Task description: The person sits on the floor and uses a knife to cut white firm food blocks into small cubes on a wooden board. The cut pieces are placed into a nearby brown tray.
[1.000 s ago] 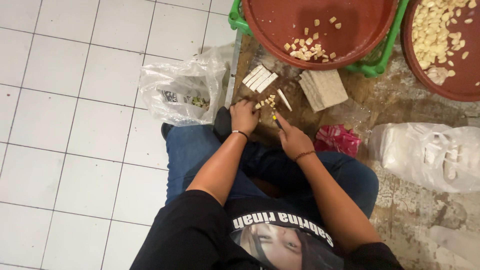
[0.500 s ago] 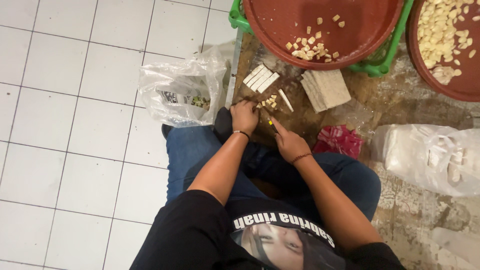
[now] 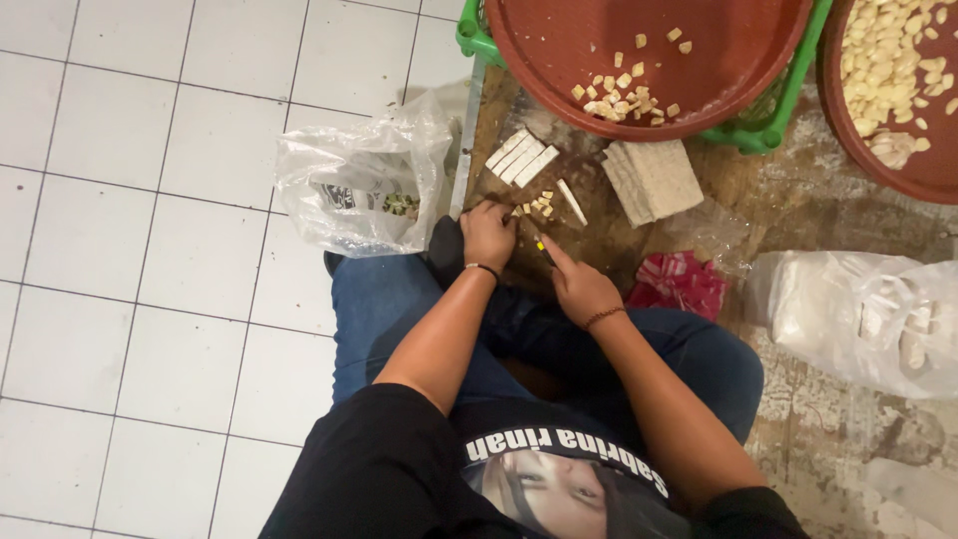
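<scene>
Down on the wooden cutting board (image 3: 699, 215), pale strips (image 3: 522, 158) lay side by side just beyond the left hand (image 3: 487, 233), their long axes running diagonally away toward the red tray (image 3: 758, 70). That hand was curled over small cut cubes (image 3: 540, 205). The right hand (image 3: 579, 286) gripped a knife (image 3: 544, 250), pointing toward the cubes.

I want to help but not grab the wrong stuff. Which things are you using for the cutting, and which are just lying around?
In use:
left hand on the pale strip being cut
right hand with the knife
cut cubes
pale strips
slab stack
red tray with cubes

Lying about:
clear bag
red wrapper
white bag
</scene>
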A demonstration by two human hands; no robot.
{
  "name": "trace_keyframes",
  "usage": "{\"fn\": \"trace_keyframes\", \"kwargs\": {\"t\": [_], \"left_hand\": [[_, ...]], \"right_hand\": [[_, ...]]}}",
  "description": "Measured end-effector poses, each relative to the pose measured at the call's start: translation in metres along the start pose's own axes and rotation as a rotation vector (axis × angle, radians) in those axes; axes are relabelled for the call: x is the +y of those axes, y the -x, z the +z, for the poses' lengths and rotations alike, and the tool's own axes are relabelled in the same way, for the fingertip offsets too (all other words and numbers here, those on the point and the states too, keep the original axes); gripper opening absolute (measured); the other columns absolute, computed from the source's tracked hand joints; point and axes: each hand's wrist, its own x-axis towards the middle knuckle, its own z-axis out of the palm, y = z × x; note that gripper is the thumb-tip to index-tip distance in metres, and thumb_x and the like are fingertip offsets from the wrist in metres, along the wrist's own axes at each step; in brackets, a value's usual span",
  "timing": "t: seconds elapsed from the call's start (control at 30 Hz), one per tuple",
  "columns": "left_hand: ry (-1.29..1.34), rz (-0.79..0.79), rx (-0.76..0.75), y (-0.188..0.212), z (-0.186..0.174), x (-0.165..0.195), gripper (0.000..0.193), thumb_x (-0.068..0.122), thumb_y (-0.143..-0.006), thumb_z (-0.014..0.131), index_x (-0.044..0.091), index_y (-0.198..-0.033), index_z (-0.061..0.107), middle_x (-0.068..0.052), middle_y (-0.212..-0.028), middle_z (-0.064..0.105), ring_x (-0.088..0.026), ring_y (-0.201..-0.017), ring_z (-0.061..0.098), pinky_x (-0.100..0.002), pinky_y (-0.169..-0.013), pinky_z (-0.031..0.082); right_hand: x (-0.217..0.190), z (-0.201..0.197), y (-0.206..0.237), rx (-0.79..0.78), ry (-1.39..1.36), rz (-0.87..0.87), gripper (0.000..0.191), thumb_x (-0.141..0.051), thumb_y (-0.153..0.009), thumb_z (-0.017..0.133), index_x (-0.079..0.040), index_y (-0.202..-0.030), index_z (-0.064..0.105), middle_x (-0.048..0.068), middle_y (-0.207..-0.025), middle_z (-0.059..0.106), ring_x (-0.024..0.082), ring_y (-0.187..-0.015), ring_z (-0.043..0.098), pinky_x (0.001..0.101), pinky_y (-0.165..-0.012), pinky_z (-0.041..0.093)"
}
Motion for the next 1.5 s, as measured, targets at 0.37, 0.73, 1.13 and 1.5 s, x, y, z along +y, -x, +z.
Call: {"fn": "trace_keyframes", "kwargs": {"t": [0.37, 0.73, 1.13, 1.5], "left_hand": [[0.006, 0.011, 0.013, -0.002, 0.002, -0.004, 0.012, 0.020, -0.078, 0.079, 0.011, -0.087, 0.078, -0.006, -0.091, 0.071, -0.030, -0.095, 0.065, -0.045, -0.087, 0.042], [-0.015, 0.018, 0.006, -0.001, -0.001, -0.002, 0.013, 0.021, -0.080, 0.078, 0.012, -0.089, 0.077, -0.007, -0.089, 0.069, -0.030, -0.093, 0.065, -0.046, -0.087, 0.042], [-0.004, 0.047, 0.007, -0.004, -0.003, 0.001, 0.017, 0.020, -0.078, 0.078, 0.012, -0.094, 0.077, -0.008, -0.092, 0.068, -0.032, -0.097, 0.064, -0.047, -0.087, 0.043], [-0.096, 0.003, -0.008, -0.002, -0.004, 0.001, 0.018, 0.019, -0.080, 0.076, 0.010, -0.095, 0.074, -0.011, -0.100, 0.069, -0.034, -0.103, 0.063, -0.049, -0.091, 0.043]], "right_hand": [[0.010, 0.013, -0.013, 0.029, 0.002, -0.040, 0.059, -0.027, -0.099, 0.050, -0.041, -0.155, 0.039, 0.030, -0.090, 0.069, 0.050, -0.086, 0.066, 0.0588, -0.079, 0.052], [0.016, 0.014, -0.011, -0.017, -0.007, -0.017, 0.059, -0.028, -0.099, 0.049, -0.038, -0.156, 0.038, 0.032, -0.095, 0.069, 0.051, -0.089, 0.066, 0.0596, -0.084, 0.051], [0.006, -0.006, -0.001, 0.017, -0.046, 0.052, 0.062, -0.028, -0.099, 0.046, -0.035, -0.159, 0.032, 0.031, -0.100, 0.069, 0.051, -0.093, 0.066, 0.0594, -0.085, 0.050], [0.010, 0.001, -0.005, 0.105, -0.027, -0.103, 0.061, -0.029, -0.099, 0.051, -0.038, -0.157, 0.035, 0.028, -0.102, 0.068, 0.049, -0.093, 0.066, 0.0571, -0.082, 0.052]]}}
